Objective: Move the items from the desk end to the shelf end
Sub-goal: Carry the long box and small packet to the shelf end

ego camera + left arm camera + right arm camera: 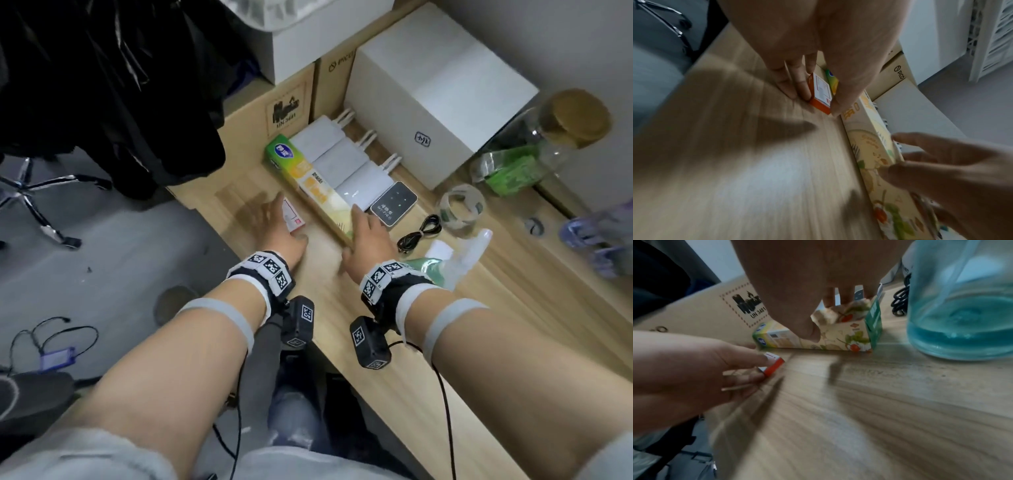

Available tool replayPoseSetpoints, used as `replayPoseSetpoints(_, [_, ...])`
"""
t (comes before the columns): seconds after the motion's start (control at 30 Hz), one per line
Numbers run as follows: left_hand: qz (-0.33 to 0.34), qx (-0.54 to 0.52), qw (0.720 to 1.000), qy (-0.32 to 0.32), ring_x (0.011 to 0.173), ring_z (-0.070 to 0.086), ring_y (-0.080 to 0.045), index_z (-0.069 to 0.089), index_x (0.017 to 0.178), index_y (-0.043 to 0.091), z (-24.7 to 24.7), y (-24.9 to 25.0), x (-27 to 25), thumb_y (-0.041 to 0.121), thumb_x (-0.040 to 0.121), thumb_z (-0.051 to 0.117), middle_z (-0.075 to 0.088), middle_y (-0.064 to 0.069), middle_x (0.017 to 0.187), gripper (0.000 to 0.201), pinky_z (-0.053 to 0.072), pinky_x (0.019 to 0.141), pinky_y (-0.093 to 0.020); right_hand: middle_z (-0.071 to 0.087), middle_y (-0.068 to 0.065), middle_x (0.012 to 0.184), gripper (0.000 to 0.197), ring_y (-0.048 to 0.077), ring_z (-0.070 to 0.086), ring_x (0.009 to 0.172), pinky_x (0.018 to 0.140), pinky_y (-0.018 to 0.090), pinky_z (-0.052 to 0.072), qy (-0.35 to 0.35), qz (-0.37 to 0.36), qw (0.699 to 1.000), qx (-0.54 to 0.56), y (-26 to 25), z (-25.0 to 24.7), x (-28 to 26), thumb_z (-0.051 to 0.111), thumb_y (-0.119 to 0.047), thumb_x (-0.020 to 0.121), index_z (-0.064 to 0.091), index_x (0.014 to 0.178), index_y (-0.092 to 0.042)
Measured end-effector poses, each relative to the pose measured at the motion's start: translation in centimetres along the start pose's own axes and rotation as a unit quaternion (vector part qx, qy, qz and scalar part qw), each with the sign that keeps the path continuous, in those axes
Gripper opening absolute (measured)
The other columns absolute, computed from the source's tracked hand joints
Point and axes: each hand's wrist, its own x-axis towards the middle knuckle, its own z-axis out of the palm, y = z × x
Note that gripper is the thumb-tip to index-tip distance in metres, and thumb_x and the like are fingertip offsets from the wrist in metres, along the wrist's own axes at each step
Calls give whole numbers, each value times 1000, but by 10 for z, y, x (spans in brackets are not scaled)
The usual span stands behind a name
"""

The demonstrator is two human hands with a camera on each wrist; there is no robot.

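Left hand: our left hand (274, 226) lay over the small red-and-white box (293, 216), fingers on one long side and thumb on the other, pinching it against the desk (445, 325).
Right hand: our right hand (368, 240) reached over the near end of the long yellow-green box (310, 183), thumb on its near face and fingers over the top edge; we held it, though blur hid how firmly.
Small box: it sat flat on the desk just beside the long box, towards the desk edge.
Long box: it lay on its side along the desk, its far end near the brown carton (274, 109).
Beside the long box: a row of white adapters (337, 161) touched its far side, with a dark panel device (394, 202) at the near end.
Further right: we saw a coiled black cable (419, 233), a tape roll (462, 207), a white box (438, 92), and a blue-green bottle (962, 305) close to our right wrist.
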Motion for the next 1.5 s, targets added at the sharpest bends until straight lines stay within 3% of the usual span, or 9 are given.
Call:
replayPoseSetpoints(0.1, [8,63,998,-10,143,30,-25,17,157,25,-5,2,20,25,80,74,29,-4,155,96,27,116,-36,46,12,135,77,33,44,124,99,47,44,-2,21,1000,-18,4,9,5,57,-21,83,19,149,-26])
replayPoseSetpoints(0.33, [-7,47,999,20,124,52,-21,48,136,24,-3,-6,23,28,75,79,37,0,141,68,45,105,-33,51,9,121,55,31,49,116,86,43,50,-23,31,998,-54,2,6,2,65,-34,84,40,129,-15])
replayPoseSetpoints(0.6, [-64,51,996,26,102,64,-26,64,107,26,-7,-18,-19,58,41,77,65,-1,107,74,55,89,-35,60,14,112,51,33,62,95,76,41,52,-118,22,992,51,-6,-4,-36,54,-47,90,42,120,-7])
replayPoseSetpoints(0.73, [-71,-9,997,4,92,65,-23,59,104,20,-5,-12,-67,24,60,90,66,-5,105,54,50,71,-25,64,16,106,53,33,65,87,68,38,51,-158,16,981,109,16,-16,-83,52,-44,93,33,122,-5])
replayPoseSetpoints(0.83, [-51,-18,998,-11,91,65,-26,49,108,21,11,-13,-116,16,70,85,67,-6,104,52,51,80,-30,63,15,107,52,33,66,92,78,45,56,-169,4,980,103,54,-21,-128,56,-35,93,32,128,-7])
replayPoseSetpoints(0.93, [-51,-4,998,-22,95,64,-22,51,109,21,40,-17,-172,24,70,85,67,0,100,52,47,85,-28,65,15,109,65,29,64,85,75,39,56,-177,-14,979,100,104,-29,-183,60,-31,90,24,142,-11])
replayPoseSetpoints(1.13, [-10,26,992,-121,86,71,-16,69,83,22,119,7,-294,35,62,91,74,7,82,33,55,79,-28,66,17,102,47,35,68,81,63,41,54,-194,41,976,93,234,-47,-307,65,-26,86,34,120,-17])
replayPoseSetpoints(1.3, [47,56,982,-174,95,67,-14,53,105,28,177,52,-349,51,50,89,68,9,98,70,57,88,-38,66,14,97,43,29,64,73,54,31,48,-139,139,976,93,329,-73,-398,65,-26,84,37,117,-20])
replayPoseSetpoints(1.5, [151,41,960,-233,95,64,-20,50,112,23,251,130,-396,33,62,92,62,3,97,66,57,91,-40,57,-3,85,48,24,59,72,61,30,46,1,282,942,184,394,-95,-494,65,-50,84,37,113,-24])
